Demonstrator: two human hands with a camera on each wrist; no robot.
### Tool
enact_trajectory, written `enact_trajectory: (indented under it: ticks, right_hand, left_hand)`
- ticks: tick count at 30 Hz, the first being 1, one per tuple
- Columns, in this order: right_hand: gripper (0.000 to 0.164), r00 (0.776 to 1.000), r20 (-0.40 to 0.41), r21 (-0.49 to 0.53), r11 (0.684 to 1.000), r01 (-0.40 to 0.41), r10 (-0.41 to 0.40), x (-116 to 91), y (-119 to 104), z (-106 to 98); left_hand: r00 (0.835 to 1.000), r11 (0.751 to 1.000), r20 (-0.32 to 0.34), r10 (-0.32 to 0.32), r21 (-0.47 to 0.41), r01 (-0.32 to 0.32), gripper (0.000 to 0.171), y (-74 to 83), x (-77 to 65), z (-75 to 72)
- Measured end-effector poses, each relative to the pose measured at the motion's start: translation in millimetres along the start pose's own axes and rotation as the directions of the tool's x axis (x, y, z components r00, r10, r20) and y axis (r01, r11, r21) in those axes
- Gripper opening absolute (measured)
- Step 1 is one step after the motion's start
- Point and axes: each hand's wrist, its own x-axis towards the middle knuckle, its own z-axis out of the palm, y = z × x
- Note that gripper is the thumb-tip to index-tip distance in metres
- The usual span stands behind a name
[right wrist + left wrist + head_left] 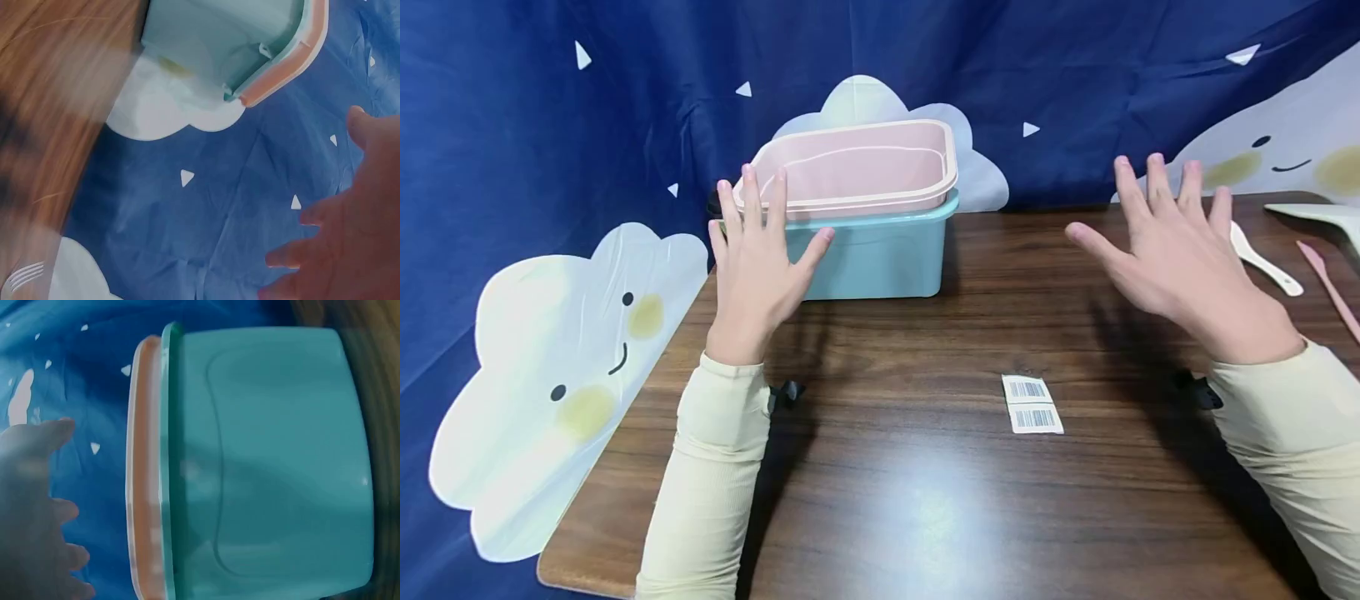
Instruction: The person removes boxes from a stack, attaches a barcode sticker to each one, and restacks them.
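Observation:
My left hand (756,267) is spread in front of the left part of a blue plastic bin (872,262), fingers straight and holding nothing. A pink bin (857,171) sits nested in the top of the blue one. In the left wrist view the blue bin (269,456) fills the middle, with the left hand (31,512) apart from it at the left. Over the right side of the table my right hand (1187,250) hovers with fingers fanned out, nothing in it. The right wrist view shows the right hand (350,231) against the blue curtain.
On the brown wooden table (880,358) lies a white barcode label (1032,404). Beyond the right hand are a white spoon (1266,262), a pink utensil (1330,287) and a larger white utensil (1318,215). A blue curtain (1000,50) with cloud faces hangs behind.

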Motion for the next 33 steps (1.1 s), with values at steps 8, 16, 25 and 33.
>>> enact_trajectory:
  ticks: [8,16,25,33]
  right_hand:
    - [0.097,0.992,-0.076,0.042,0.994,0.102,-0.099,25.0,-44.4,-2.2]
    - [0.09,0.986,-0.066,0.206,0.965,0.161,-0.15,56.9,-87.5,9.4]
    - [0.079,0.99,-0.057,0.456,0.879,0.142,-0.13,93.8,-130.9,33.1]
    - [0.064,0.996,-0.064,0.572,0.815,0.092,-0.067,103.7,-147.4,43.1]
  left_hand:
    - [0.986,0.985,-0.153,-0.073,-0.166,0.047,0.083,-25.9,15.0,5.4]
    - [0.97,0.938,-0.124,-0.209,-0.305,0.163,0.074,-48.9,29.4,10.8]
    - [0.915,0.836,-0.099,-0.39,-0.454,0.307,0.066,-77.8,27.7,-0.1]
    - [0.884,0.757,-0.093,-0.459,-0.562,0.334,0.053,-83.5,29.0,-2.1]
